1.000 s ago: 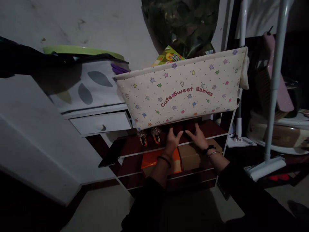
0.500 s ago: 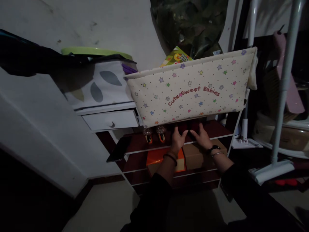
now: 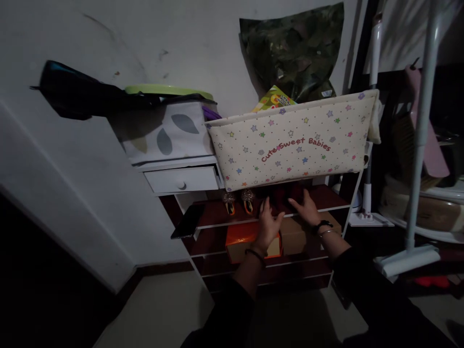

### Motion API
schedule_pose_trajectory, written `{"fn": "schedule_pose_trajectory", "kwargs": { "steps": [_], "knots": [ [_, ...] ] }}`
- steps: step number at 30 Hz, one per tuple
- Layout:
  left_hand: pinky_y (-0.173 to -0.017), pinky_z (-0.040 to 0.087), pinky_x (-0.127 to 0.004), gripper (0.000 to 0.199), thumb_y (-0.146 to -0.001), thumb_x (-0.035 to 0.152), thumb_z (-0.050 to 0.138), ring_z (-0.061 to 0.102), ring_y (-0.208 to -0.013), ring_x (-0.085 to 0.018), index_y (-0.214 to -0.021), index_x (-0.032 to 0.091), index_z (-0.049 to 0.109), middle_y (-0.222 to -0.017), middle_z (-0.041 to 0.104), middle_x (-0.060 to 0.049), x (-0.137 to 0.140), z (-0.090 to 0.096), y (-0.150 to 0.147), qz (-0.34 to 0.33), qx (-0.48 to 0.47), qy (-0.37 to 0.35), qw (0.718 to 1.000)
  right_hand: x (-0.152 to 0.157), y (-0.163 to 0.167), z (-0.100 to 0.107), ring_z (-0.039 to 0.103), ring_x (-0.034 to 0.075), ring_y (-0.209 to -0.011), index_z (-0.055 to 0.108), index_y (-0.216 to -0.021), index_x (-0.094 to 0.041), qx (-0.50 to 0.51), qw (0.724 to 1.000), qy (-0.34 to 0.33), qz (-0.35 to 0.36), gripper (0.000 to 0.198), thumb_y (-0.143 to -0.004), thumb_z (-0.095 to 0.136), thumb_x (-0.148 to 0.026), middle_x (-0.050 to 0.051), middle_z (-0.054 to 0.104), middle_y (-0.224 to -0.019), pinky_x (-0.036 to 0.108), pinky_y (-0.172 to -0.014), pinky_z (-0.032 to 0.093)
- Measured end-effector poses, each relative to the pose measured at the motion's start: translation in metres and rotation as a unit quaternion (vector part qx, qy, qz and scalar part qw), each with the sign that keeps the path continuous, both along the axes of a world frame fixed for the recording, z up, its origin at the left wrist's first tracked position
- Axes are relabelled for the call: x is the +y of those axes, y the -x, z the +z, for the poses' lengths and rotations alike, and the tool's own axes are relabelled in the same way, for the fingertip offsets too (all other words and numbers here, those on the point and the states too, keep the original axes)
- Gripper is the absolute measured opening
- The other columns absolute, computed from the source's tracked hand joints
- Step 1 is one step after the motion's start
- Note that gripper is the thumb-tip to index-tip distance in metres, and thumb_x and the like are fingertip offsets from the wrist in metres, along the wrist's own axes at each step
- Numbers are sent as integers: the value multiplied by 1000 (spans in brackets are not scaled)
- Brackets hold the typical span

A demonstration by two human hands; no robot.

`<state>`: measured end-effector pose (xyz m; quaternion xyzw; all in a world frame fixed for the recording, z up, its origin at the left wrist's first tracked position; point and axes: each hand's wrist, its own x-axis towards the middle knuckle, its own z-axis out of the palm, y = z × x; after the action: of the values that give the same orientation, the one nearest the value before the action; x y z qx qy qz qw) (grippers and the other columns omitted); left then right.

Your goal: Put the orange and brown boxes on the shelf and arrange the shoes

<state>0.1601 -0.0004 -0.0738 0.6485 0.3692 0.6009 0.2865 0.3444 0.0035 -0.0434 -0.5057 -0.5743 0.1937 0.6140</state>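
On the upper shelf (image 3: pixel 212 215) of a dark red and white rack, two dark red things (image 3: pixel 295 193) stand in shadow, their kind too dim to make out. My right hand (image 3: pixel 308 210) reaches in at the right one, thumb and fingers apart; whether it touches is unclear. My left hand (image 3: pixel 268 227) is open at the shelf's front edge, thumb spread, left of and below the dark red things. Just left of it stands a pair of shoes (image 3: pixel 248 202) with glittery trim. Below, an orange box (image 3: pixel 241 234) and a brown cardboard box (image 3: pixel 299 237) fill the second shelf.
A star-print fabric basket (image 3: pixel 290 145) overhangs the shelf from above. To its left are a leaf-print box (image 3: pixel 163 130) and a small white drawer (image 3: pixel 181 180). A dark phone-like slab (image 3: pixel 187 221) juts past the shelf's left end. Mop handles (image 3: pixel 420 125) stand at right.
My left hand has drawn down and away from the dark red things, which were between both hands. The right hand stays near them. The view has shifted slightly.
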Motion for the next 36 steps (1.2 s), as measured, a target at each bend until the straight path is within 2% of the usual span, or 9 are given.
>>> {"fn": "schedule_pose_trajectory", "kwargs": {
  "steps": [5,9,12,14,16,19,24,29,36],
  "knots": [
    [-124,42,-53,67,-84,45,80,49,-151,-36,-142,19,58,-159,49,-22,-31,-9,19,-29,-112,68,991,-12,7,-5,71,33,-116,47,-149,-12,103,994,17,-28,105,-71,75,-75,24,67,-136,52,-103,56],
    [-115,49,-48,62,-84,50,82,64,-133,-31,-134,19,64,-136,67,-17,-56,-12,33,-16,-198,100,975,-58,20,-30,70,27,-118,47,-148,-18,215,975,3,-61,90,-80,71,-72,19,64,-138,45,-102,57],
    [-86,56,-30,61,-84,47,84,67,-87,-14,-137,22,65,-95,67,-1,-84,-18,37,-19,-300,137,944,-105,41,-55,71,18,-95,58,-133,-26,403,915,5,-28,67,-79,84,-55,4,71,-109,34,-87,59],
    [-64,46,-20,69,-80,39,88,51,-63,-6,-143,25,62,-76,52,7,-103,-20,35,-68,-368,176,910,-131,60,-65,62,12,-74,61,-124,-28,479,877,29,33,59,-75,91,-45,-4,64,-86,27,-71,56],
    [-55,35,-17,81,-74,30,91,38,-56,-4,-149,29,59,-71,42,10,-122,-15,33,-144,-418,206,873,-149,79,-61,47,9,-59,63,-119,-30,517,846,60,118,54,-74,93,-38,-9,51,-71,20,-57,46],
    [-58,36,-17,95,-73,20,89,38,-59,-4,-157,37,49,-74,43,10,-148,2,35,-229,-431,227,843,-168,96,-34,27,6,-52,65,-129,-32,529,808,75,250,57,-78,91,-29,-13,35,-63,16,-49,29],
    [-54,34,-17,114,-75,21,89,28,-53,-7,-167,50,26,-66,32,11,-196,32,56,-308,-359,201,858,-204,87,12,15,7,-51,44,-158,-51,457,785,36,416,97,-78,90,-22,-14,29,-62,18,-48,25],
    [-50,32,-16,122,-81,19,85,17,-52,-9,-168,54,7,-60,23,13,-235,26,71,-330,-318,121,881,-236,74,-4,8,8,-46,24,-162,-63,410,778,-6,476,111,-79,90,-29,-15,17,-57,18,-44,23],
    [-52,34,-16,124,-83,19,84,20,-53,-9,-167,55,0,-62,25,12,-245,15,71,-348,-319,112,874,-244,72,-22,6,7,-45,28,-156,-70,402,775,-14,487,104,-81,88,-30,-15,15,-55,16,-43,22]
  ]
}}
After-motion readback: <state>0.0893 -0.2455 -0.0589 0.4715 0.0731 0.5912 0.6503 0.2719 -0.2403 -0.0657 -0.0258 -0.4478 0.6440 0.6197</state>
